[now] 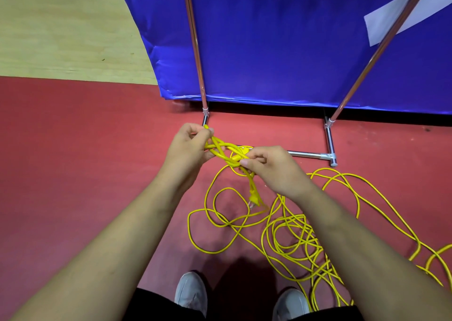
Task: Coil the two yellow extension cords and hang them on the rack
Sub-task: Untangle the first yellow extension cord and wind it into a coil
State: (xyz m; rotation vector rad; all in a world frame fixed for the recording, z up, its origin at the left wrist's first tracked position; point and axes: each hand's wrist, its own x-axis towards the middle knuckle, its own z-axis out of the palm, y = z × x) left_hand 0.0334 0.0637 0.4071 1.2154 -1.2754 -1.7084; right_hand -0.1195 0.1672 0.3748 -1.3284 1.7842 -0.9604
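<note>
My left hand (189, 144) grips a short bundle of yellow cord (223, 152) at its left end. My right hand (270, 168) pinches the same bundle at its right end, above the floor. A yellow plug (253, 198) dangles below my right hand. The remaining yellow cord (293, 237) lies in loose tangled loops on the red floor, to the right of my feet. The metal rack (329, 138) stands just beyond my hands, its two poles rising left and right and its base bar low on the floor.
A blue covered panel (281, 47) stands right behind the rack. Pale wooden flooring (66, 34) begins at the far left. My grey shoes (192, 293) are at the bottom edge, close to the nearest cord loops.
</note>
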